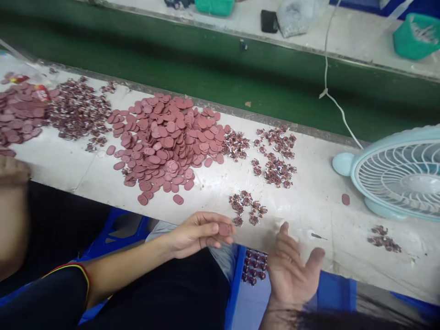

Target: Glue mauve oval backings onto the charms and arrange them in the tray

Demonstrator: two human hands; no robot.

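Observation:
My left hand (197,236) holds a reddish oval disc (224,229) between thumb and fingers, over the table's front edge. To its right, my right hand (292,266) has its fingers apart, palm up, with nothing in it. Small dark-red and metallic parts (245,206) lie in a loose cluster just beyond the two hands. Behind my left hand a large heap of reddish oval discs (168,142) spreads over the white table (316,183). A small dark pointed tool (319,236) lies right of my right hand.
A light-blue fan (405,174) stands at the right, near a single disc (345,199) and small parts (384,239). Another person's arm (13,215) is at the left edge. A blue tray (252,298) with parts sits below the table edge. A white cable (340,110) hangs behind.

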